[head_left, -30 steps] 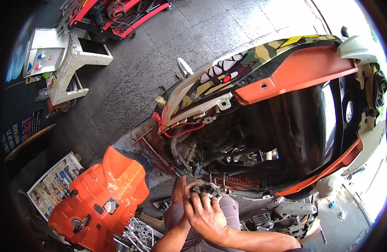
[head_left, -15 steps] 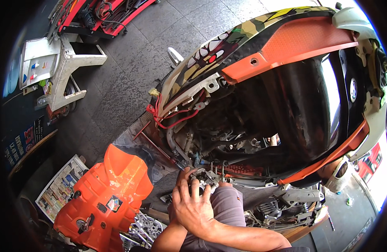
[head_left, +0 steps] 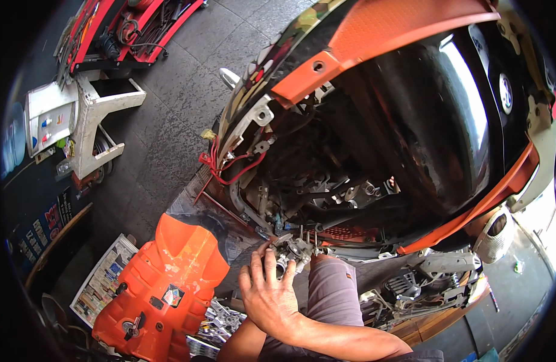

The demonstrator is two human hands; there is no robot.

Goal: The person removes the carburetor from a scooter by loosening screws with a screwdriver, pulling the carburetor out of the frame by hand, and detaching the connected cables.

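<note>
A silver metal carburetor-like part (head_left: pixel 297 250) with a round opening is at my lap, beside the open underside of the motor scooter (head_left: pixel 374 139). My left hand (head_left: pixel 264 246) is mostly hidden under my right. Its visible fingers curl against the part's left side and seem to hold it. Across it lies my right hand (head_left: pixel 270 298), palm down, fingers stretched and spread, the fingertips at the part's near left edge. Thin upright metal studs (head_left: pixel 308 234) show just beyond the part. My knee in grey trousers (head_left: pixel 335 286) is to its right.
An orange plastic body panel (head_left: pixel 169 283) lies to the left, near loose metal parts (head_left: pixel 220 323). Removed engine parts (head_left: pixel 416 283) sit on a wooden board at right. A white stool (head_left: pixel 106 127) and red tool trays (head_left: pixel 130 36) stand far left. Red wires (head_left: pixel 238 175) hang off the scooter.
The view has shifted, so the scooter fills more of the upper frame. My right hand has slid slightly left and down, uncovering more of the metal part.
</note>
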